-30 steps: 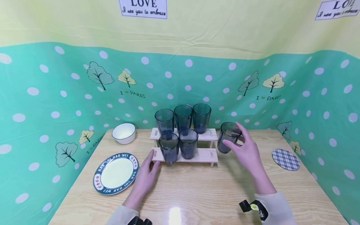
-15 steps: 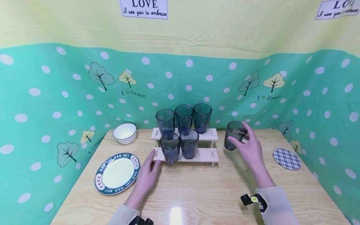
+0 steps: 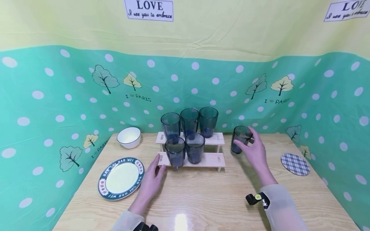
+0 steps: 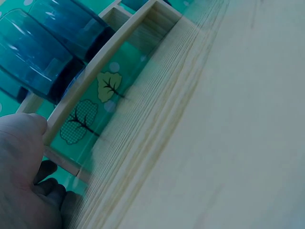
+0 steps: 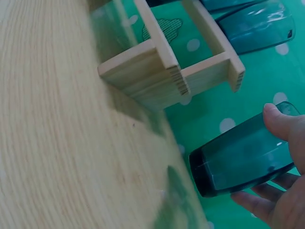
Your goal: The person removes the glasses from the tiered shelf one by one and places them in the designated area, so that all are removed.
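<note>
Six blue cups (image 3: 241, 139), one rack (image 3: 214, 159), plate (image 3: 120, 178), bowl (image 3: 128, 137), coaster (image 3: 295, 164).

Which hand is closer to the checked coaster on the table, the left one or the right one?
The right hand. It holds a dark glass on the table, left of the checked coaster. The left hand rests at the wooden rack, far across the table from the coaster.

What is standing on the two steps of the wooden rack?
The wooden rack bears five dark cups: three on its upper step, two on the lower. The lower cups cover the upper cups' bases.
</note>
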The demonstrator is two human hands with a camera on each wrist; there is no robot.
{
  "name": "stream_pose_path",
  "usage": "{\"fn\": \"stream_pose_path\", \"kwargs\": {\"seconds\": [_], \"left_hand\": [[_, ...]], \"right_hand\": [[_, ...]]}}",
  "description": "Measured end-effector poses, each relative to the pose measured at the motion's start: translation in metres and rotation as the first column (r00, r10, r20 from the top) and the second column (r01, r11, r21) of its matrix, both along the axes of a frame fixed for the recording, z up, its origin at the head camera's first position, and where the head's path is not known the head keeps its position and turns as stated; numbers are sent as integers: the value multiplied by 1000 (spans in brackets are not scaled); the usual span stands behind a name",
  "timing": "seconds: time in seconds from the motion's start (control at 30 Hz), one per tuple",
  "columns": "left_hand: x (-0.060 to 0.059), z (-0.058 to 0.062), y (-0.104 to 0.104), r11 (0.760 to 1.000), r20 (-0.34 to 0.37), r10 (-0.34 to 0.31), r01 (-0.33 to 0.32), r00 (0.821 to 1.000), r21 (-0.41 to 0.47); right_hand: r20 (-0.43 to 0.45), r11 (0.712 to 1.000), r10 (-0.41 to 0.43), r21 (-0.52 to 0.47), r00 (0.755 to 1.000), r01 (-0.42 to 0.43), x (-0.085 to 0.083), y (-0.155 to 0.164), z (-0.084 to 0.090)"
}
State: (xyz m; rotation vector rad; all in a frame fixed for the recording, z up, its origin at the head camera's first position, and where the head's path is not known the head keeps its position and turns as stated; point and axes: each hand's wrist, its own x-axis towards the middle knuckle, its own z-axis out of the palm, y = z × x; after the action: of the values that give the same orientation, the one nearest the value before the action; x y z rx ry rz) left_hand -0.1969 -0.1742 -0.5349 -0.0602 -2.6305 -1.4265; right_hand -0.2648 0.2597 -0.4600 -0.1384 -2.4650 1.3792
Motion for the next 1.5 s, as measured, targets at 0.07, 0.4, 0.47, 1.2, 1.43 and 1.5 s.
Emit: {"fn": "stream_pose_path", "kwargs": {"seconds": [0.07,0.4,0.47,1.2,1.43,1.5], "left_hand": [[0,0,0,1000,2,1,-1,1000,3],[2,-1,2,1000,10,4,-4,1000,1],[2,-1,2,1000,12,3,-3,1000,-1],[3,-1,4,999,-3,21,-21,1000,-34],[2,0,3,1000,-14,16,-16,1000,-27],[1,0,2,1000,-19,17,-17,1000,-26]], "right_hand": [[11,1000,0,3,1000,0,-2,1,-3],[38,1000,2,-5,999,-1,-6,4,-16],[40,1000,0,1,999,0,-7,4,-17],[-12,998,56,24,998,-55,-15,6,-32],[0,998,57,-2,998,-57,-16,4,-31],[2,998,61,-10,998,-61,-16,3,-30]]}}
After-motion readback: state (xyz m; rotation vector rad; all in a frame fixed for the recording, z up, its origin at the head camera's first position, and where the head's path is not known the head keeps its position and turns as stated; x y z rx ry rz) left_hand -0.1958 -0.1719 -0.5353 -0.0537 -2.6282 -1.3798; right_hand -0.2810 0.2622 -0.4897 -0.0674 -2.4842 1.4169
